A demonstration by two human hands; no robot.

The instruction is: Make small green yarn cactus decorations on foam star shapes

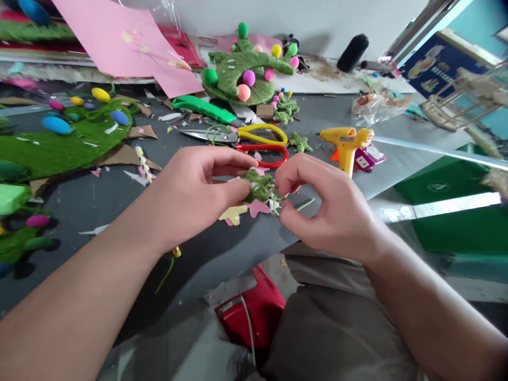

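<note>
Between thumb and fingers, my left hand (198, 193) pinches a small star wrapped in green yarn (259, 186). My right hand (323, 206) is closed at the star's right side, thumb and forefinger pinching the loose green yarn (279, 200), whose thin tail sticks out to the right. Under the star lie a pink paper star (259, 208) and a yellow paper star (235, 214). Just beyond my hands are scissors (262, 138) with yellow and red handles, and another small green yarn star (300, 142).
A yellow glue gun (343, 140) stands on the right of the grey table (206, 248). Behind the scissors lies a green utility knife (204, 108). Green yarn-wrapped shapes (238, 71) with coloured balls sit at the back and left. A pink sheet (127, 45) leans at back left.
</note>
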